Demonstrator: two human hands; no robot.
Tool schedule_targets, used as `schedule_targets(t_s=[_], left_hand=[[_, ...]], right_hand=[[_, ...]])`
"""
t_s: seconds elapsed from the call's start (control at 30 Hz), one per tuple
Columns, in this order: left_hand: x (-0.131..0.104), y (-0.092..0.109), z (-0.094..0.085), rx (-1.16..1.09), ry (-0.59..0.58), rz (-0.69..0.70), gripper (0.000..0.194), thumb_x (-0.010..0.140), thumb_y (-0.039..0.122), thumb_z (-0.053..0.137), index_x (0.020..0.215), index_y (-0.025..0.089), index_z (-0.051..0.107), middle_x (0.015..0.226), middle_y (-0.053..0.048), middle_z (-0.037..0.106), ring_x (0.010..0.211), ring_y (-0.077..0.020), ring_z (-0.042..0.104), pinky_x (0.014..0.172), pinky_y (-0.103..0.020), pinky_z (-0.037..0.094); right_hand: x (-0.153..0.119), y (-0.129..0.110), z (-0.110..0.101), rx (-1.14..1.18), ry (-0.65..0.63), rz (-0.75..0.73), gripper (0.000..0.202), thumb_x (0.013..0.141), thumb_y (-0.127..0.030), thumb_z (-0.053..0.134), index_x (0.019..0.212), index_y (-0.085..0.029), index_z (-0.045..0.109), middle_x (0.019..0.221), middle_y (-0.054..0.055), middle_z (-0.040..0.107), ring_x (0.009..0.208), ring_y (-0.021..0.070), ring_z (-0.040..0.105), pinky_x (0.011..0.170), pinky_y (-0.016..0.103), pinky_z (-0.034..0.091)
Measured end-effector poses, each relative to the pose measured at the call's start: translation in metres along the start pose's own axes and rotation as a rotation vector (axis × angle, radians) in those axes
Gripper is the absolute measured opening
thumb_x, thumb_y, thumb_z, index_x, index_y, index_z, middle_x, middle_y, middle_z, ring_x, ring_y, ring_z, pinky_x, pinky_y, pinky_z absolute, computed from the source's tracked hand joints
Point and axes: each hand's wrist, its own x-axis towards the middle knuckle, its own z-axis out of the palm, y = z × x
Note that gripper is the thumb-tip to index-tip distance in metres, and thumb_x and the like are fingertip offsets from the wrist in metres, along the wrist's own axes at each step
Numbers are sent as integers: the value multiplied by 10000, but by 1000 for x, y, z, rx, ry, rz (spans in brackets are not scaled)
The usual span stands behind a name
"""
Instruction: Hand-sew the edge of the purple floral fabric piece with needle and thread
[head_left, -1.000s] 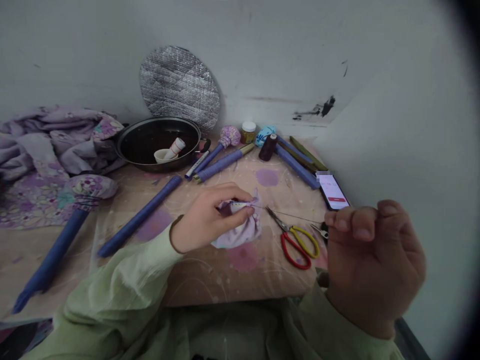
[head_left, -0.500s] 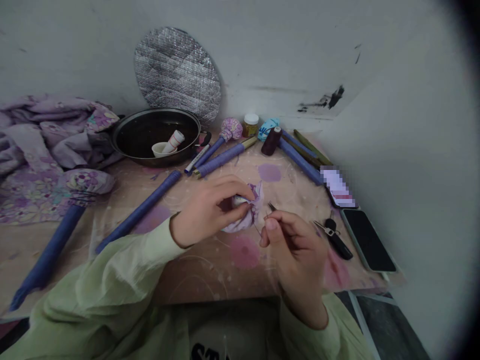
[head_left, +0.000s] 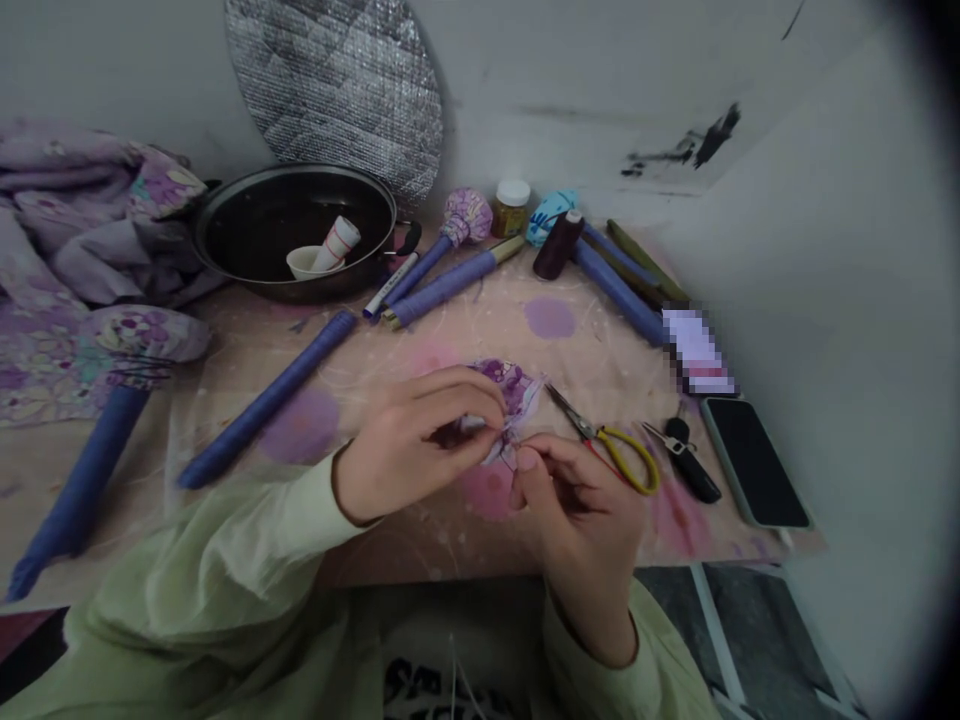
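Note:
A gathered piece of purple floral cloth point(head_left: 519, 385) is pinched between the thumb and fingers of my left hand point(head_left: 420, 440), just above the table. My right hand point(head_left: 581, 510) is closed at the cloth's lower right edge, thumb against forefinger. Between those fingertips is a thin needle-like thing, mostly hidden. Scissors point(head_left: 596, 430) with red and yellow handles lie just beyond my right hand, their tips close to the cloth.
Blue-wrapped sticks point(head_left: 270, 400) lie about the table, one topped with a floral cloth ball point(head_left: 142, 335). At the back are a black pan point(head_left: 225, 270), a small jar point(head_left: 512, 210) and a dark thread spool point(head_left: 557, 248). Keys point(head_left: 690, 465) and a phone point(head_left: 756, 462) lie right.
My right hand has moved in to the cloth; a thread ran between them before. The cloth has turned, showing more of its floral side. The scissors now show more fully, and the view has shifted.

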Motion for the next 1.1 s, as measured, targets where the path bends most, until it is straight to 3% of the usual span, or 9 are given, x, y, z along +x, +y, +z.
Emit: schedule_targets(t_s=[0.67,1.1], left_hand=[[-4,3,5,-17,-4,-95,167,784,59,627,794,223,598,813,-5,710,767,-131,677,719,-255,571],[-3,4,3,1,-55,-57,138,812,91,612,764,220,608,869,-30,709,779,-133,671,708,-258,573]], right_hand=[[2,-2,0,8,-27,36,100,844,-151,599,793,-209,662,518,-57,610,436,78,560,421,174,463],[2,-5,-2,-11,-33,49,112,839,-153,593,763,-204,657,492,-61,591,420,75,544,415,178,445]])
